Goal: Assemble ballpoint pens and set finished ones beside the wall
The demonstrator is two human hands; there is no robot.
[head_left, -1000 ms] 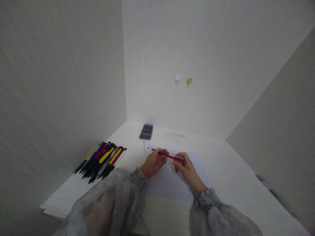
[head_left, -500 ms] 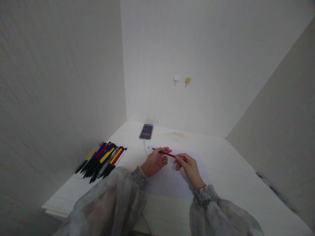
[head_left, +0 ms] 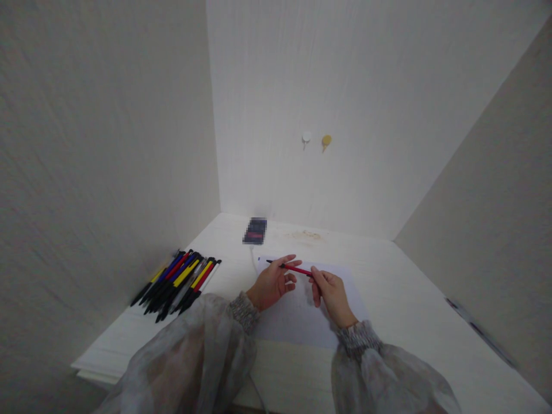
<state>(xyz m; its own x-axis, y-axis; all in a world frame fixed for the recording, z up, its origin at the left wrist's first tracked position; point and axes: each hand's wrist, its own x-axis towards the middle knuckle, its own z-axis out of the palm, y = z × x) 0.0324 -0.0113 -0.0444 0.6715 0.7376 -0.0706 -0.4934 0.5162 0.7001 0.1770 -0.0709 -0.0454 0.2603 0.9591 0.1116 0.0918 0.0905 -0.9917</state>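
A red pen with a black grip (head_left: 297, 269) is held above a white sheet of paper (head_left: 297, 322), its black tip pointing left. My left hand (head_left: 276, 284) has the black grip section between thumb and forefinger, with the other fingers loosely curled. The far end of the pen is pinched between thumb and forefinger of my right hand (head_left: 331, 290), which hides that end. Left of my hands, a pile of pens (head_left: 179, 284) in black, yellow, red, blue, white and grey lies on the white table (head_left: 397, 322).
A pixelated phone-like device (head_left: 255, 231) with a pale cable (head_left: 253, 257) lies near the back wall. White and yellow hooks (head_left: 326, 141) are stuck to that wall. Along the right wall lie slim pen-like items (head_left: 483, 333). Walls close in the left, back and right sides.
My right thumb and fingers have shifted on the pen's end, and more of its red barrel now shows. The left hand stays nearly in place. The view has moved slightly.
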